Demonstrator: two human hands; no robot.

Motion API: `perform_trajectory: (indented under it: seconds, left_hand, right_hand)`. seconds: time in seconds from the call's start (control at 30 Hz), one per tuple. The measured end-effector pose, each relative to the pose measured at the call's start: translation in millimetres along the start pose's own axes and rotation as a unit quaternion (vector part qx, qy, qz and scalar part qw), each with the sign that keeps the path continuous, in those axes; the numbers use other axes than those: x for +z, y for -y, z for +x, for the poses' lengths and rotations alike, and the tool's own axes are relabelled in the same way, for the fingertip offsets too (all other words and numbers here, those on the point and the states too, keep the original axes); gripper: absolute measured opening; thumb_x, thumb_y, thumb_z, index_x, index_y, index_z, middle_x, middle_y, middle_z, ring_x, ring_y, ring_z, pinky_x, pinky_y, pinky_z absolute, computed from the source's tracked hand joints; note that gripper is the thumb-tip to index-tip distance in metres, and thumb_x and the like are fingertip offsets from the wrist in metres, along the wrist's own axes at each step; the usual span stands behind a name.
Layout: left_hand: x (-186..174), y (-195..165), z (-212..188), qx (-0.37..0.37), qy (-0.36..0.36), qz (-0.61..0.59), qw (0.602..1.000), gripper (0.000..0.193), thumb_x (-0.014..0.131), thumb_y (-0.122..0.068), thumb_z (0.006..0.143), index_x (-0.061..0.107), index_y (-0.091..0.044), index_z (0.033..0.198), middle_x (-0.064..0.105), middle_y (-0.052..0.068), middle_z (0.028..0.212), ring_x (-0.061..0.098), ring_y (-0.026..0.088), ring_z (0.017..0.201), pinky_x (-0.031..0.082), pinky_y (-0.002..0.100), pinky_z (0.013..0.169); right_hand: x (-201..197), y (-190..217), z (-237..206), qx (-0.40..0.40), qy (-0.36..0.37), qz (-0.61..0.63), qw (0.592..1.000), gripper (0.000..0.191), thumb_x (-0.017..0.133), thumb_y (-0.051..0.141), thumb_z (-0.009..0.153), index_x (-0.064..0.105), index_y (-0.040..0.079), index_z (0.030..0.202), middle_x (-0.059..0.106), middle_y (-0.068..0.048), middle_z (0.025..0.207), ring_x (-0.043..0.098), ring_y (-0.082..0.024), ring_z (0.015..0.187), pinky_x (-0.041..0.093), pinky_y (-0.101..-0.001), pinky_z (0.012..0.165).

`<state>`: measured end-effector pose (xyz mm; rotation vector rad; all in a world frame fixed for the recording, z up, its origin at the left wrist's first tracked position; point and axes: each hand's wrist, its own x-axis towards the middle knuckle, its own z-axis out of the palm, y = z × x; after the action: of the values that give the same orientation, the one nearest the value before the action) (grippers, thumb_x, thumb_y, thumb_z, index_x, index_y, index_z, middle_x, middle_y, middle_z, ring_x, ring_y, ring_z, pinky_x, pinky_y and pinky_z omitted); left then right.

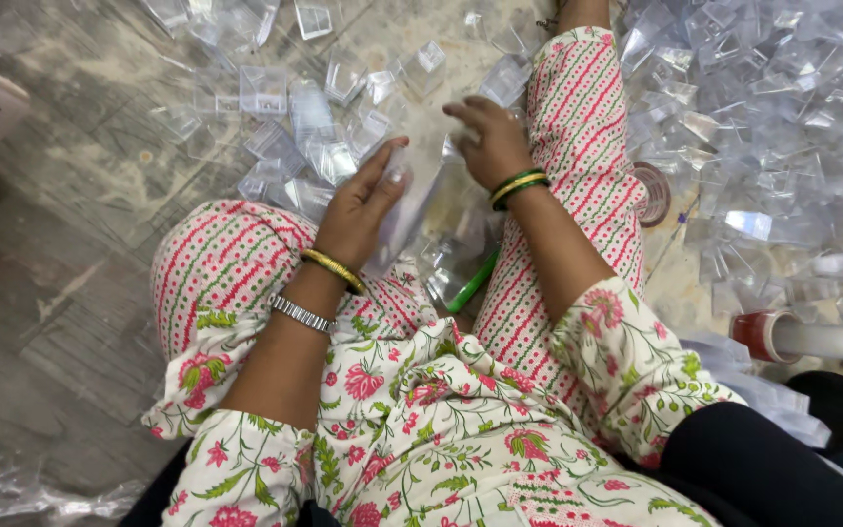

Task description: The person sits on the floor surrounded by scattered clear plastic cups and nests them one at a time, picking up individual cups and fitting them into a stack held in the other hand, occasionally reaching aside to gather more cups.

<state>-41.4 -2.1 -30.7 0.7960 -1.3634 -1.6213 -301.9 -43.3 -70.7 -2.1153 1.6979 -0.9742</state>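
Partly hidden: clear sheet (412, 210) behind left hand (363, 205).

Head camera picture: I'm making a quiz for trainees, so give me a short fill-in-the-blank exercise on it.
1. The left hand holds a clear plastic ____.
2. The right hand wears ____ bangles at the wrist.
3. Clear plastic boxes lie heaped on the ____.
4. A tape roll lies beside the person's ____ leg.

Missing words: sheet; green; floor; right

My left hand (361, 203) presses a clear plastic sheet (410, 210) above my lap, while my right hand (489, 143) grips its far edge. Clear plastic boxes (275, 117) litter the floor (70, 283) beyond my knees.
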Motion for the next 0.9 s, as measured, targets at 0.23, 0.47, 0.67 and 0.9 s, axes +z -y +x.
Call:
perform_trajectory:
  seconds: [0.23,0.47,0.67,0.9]
  left_hand:
    - [-6.9,2.1,1.0,-0.061,0.035,-0.089,0.994,0.059,0.032,-0.042,0.112,0.054,0.000,0.147,0.057,0.012,0.151,0.048,0.021,0.142,0.031,0.031,0.121]
    - [-13.7,27.3,0.3,-0.049,-0.018,-0.001,0.999,0.056,0.039,-0.040,0.111,0.049,0.003,0.147,0.056,0.013,0.149,0.050,0.018,0.140,0.035,0.031,0.118]
    - [-7.1,14.3,-4.1,-0.214,-0.005,-0.327,0.921,0.047,0.057,-0.036,0.103,0.061,-0.002,0.135,0.068,0.010,0.126,0.065,0.018,0.110,0.051,0.032,0.097]
    - [-2.1,-0.8,-4.8,-0.257,-0.033,-0.305,0.916,0.041,0.065,-0.036,0.097,0.067,-0.006,0.126,0.072,0.006,0.112,0.069,0.015,0.094,0.056,0.031,0.082]
  right_hand:
    - [21.5,-20.0,0.4,0.135,0.148,-0.135,0.970,0.031,0.081,0.006,0.073,0.077,0.016,0.102,0.069,-0.014,0.101,0.069,-0.033,0.097,0.055,-0.0426,0.088]
    - [-36.4,43.3,3.8,0.230,0.002,0.484,0.844,0.013,0.066,0.023,0.096,0.066,0.010,0.100,0.071,-0.009,0.112,0.071,-0.019,0.095,0.059,-0.0378,0.080]
    - [-40.7,62.5,-13.5,0.178,0.255,0.552,0.773,0.040,0.052,0.030,0.110,0.065,0.000,0.133,0.067,-0.009,0.118,0.063,-0.015,0.104,0.052,-0.0339,0.097]
    - [-51.7,78.3,-6.3,0.101,0.251,0.589,0.761,0.056,0.077,0.014,0.091,0.051,0.002,0.139,0.065,-0.009,0.135,0.060,-0.018,0.132,0.046,-0.0318,0.115]
